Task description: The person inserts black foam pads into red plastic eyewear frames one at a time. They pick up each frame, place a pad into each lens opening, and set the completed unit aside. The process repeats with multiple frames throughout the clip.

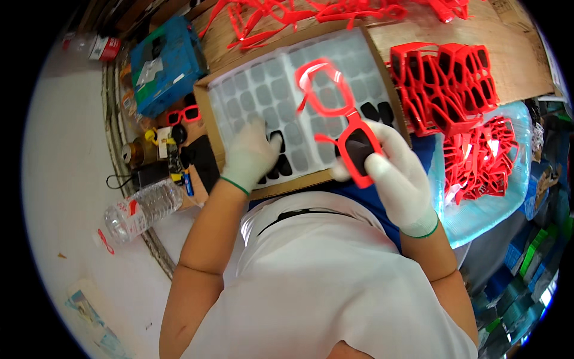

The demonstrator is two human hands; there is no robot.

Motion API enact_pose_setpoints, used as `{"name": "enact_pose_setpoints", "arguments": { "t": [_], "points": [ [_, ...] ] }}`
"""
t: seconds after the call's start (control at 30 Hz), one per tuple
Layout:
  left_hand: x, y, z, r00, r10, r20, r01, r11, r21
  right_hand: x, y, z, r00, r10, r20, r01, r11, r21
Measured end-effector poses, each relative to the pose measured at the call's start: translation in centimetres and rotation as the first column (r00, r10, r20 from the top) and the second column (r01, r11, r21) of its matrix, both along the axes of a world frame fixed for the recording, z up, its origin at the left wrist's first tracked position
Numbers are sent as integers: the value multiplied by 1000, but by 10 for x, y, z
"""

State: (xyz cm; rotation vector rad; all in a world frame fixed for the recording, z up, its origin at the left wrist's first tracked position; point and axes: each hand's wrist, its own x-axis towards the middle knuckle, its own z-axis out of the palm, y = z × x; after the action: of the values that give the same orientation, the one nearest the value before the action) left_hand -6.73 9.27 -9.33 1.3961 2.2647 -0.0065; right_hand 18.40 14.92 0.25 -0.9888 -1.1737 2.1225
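My right hand (402,179), in a white glove, grips a red sunglasses frame (338,110) by its near side, where one dark lens sits; the far side of the frame is empty and blurred. My left hand (251,154), also gloved, rests on a clear moulded lens tray (263,90) in a cardboard box, its fingers over several loose dark lenses (280,167) at the tray's near edge. Two more dark lenses (378,111) lie on the tray's right side.
Rows of red frames (445,84) stand on cardboard at the right, with more in a clear bag (478,161) below. Loose red frames (269,18) lie at the top. At the left are a blue box (164,63), a finished pair of sunglasses (183,114), a can (133,152) and a plastic bottle (140,209).
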Motion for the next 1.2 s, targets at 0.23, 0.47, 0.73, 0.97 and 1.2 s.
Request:
{"name": "enact_pose_setpoints", "arguments": {
  "t": [0.23,0.47,0.73,0.97,1.2],
  "points": [
    [16,-8,-22,997,78,1,-78,997,4,0,-14,-14,957,-48,-285,-12,979,-205],
    [22,-46,23,911,-74,406,-91,923,374,-8,-29,-1,973,-37,-228,17,996,-91],
    [32,-55,101,196,-7,981,-536,836,113,-41,-56,-11,976,193,97,-213,929,301],
    [23,-66,90,-119,23,993,-512,855,-81,-35,-57,-13,972,226,59,-233,959,162],
    [24,-67,97,32,74,997,-451,891,-51,-29,-54,-19,950,312,14,-311,945,100]
  ]
}}
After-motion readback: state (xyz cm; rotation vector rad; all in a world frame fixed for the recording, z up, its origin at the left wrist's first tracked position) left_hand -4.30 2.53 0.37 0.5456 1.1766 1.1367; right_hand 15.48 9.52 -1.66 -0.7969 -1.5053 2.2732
